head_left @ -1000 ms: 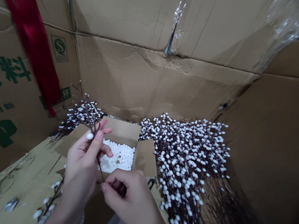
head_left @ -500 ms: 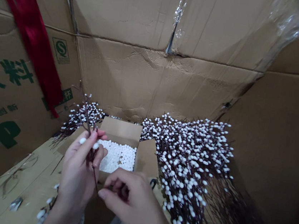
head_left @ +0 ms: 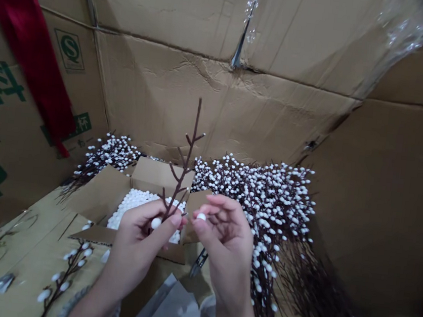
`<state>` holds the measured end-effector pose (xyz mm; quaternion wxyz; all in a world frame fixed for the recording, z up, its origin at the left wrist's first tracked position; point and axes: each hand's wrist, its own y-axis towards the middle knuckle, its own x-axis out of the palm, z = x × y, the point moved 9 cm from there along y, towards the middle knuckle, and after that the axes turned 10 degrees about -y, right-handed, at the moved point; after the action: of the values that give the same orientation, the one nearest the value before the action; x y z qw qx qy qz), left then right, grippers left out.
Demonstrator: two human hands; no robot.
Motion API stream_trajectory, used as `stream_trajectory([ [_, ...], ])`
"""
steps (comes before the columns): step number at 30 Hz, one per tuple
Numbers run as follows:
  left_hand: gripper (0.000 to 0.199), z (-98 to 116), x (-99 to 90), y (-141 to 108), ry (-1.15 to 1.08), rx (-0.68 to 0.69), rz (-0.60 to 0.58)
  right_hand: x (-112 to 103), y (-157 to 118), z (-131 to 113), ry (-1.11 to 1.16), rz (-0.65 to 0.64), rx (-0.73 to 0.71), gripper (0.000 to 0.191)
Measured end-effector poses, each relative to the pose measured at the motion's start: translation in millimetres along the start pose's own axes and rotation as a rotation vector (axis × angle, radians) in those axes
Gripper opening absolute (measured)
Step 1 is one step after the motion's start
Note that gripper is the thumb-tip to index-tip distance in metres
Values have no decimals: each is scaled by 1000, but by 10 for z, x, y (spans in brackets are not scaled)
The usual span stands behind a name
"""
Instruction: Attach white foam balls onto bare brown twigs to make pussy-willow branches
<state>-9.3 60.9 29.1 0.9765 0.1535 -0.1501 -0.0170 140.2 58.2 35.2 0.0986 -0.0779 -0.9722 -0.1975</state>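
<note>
A brown branch (head_left: 183, 175) with several short bare side twigs stands upright in my left hand (head_left: 141, 237), whose thumb and fingers close around its lower part. One white ball (head_left: 156, 223) shows beside the left thumb, at the branch. My right hand (head_left: 228, 247) pinches a small white ball (head_left: 201, 217) between thumb and fingertips, just right of the branch and apart from it. Behind the hands an open cardboard box (head_left: 96, 194) holds many white balls (head_left: 136, 202). A finished-looking twig with white balls (head_left: 68, 274) lies on the surface at lower left.
A large pile of white-berried branches (head_left: 264, 200) lies at right, with bare brown stems (head_left: 329, 299) below it. A smaller berried bunch (head_left: 108, 154) is at back left. Cardboard walls (head_left: 158, 86) enclose the space. A red ribbon (head_left: 35, 57) hangs left. A dark tool (head_left: 198, 263) lies near the box.
The branch has moved right and now stands upright in my left hand. My right hand has risen from the branch's lower end and now holds a white ball. The view has shifted slightly.
</note>
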Motion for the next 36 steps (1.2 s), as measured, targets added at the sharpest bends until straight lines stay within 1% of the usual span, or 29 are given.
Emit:
stream_trajectory([
  [1,19,53,10,-2,51,48,-5,28,-3,5,37,-16,6,32],
  [4,24,229,68,6,186,181,-9,79,-4,-17,58,-63,-25,28],
  [7,24,325,122,23,253,234,-10,68,-3,-47,9,-70,-70,32],
  [10,26,354,134,18,306,255,-9,60,-3,-74,-37,-78,-98,32],
  [14,26,334,94,-11,368,261,3,85,1,-87,-62,-95,-121,32],
  [20,28,337,91,-8,414,294,-4,82,-16,-33,-58,-45,-113,35],
  [29,28,373,118,-29,443,328,-20,73,-15,-138,-158,-72,-219,36],
  [36,32,363,123,-31,487,314,-23,68,-51,-52,-112,-52,-181,35],
])
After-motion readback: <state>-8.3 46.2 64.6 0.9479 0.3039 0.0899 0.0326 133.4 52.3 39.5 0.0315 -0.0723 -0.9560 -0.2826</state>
